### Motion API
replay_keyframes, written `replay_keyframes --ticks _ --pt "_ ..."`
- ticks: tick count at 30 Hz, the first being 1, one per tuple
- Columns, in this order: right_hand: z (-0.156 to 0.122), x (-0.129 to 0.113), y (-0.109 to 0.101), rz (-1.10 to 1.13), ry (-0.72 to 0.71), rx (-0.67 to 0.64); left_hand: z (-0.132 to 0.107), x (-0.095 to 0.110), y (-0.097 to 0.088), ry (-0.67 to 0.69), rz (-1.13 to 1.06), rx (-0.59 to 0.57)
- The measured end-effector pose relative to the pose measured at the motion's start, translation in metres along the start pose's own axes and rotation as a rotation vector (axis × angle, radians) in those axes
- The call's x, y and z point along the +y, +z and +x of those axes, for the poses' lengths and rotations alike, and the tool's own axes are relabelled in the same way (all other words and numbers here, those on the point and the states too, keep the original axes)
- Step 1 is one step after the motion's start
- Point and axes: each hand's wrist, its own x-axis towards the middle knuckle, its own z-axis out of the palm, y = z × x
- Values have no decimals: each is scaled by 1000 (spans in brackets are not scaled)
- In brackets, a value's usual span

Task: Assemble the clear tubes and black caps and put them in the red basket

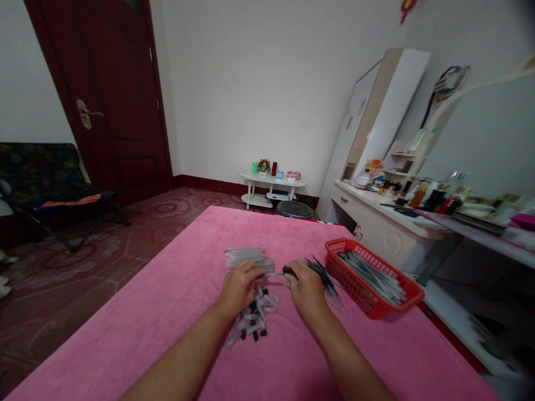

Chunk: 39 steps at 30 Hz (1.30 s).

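Note:
My left hand (239, 287) is closed around one end of a thin pale pen barrel (273, 274). The barrel spans the gap to my right hand (307, 289), whose fingers pinch its other end, where a dark piece (288, 270) shows. Just beyond my left hand lies a row of pale pen barrels (248, 256), side by side. Below and between my hands is a loose heap of small clear caps with black pieces (257, 314). Thin dark-tipped refills (324, 274) lie fanned out to the right of my right hand. Motion blurs the fingertips.
A red plastic basket (371, 312) holding many thin grey-white sticks (376, 275) stands at the right edge of the pink-covered table (167, 312). Further right is a cluttered white dresser (376, 209). A folding chair (50, 178) stands at the left near a dark red door (112, 100).

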Motion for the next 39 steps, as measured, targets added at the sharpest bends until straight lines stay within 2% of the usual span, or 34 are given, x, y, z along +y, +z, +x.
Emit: replay_keyframes --ticks 4,10,14,18,24,29,34,39 --pt "0 -4 -1 -43 16 -40 0 2 1 -16 -30 6" --pt "-2 -6 0 -238 109 -34 0 7 3 3 -77 24" --pt "-1 -2 1 -72 147 -12 -1 5 3 -22 -86 32" --pt "-1 -3 3 165 106 -12 -1 1 4 -52 -89 37" --pt "-2 -6 1 -27 171 -11 -1 0 5 -56 -114 52" --pt "-1 -3 -2 47 94 -30 0 3 4 -82 -126 63" --pt "-1 -4 -5 -58 159 -64 0 2 4 -91 -134 64" --pt "-1 -5 -6 36 76 -83 -1 2 5 -80 -141 58"
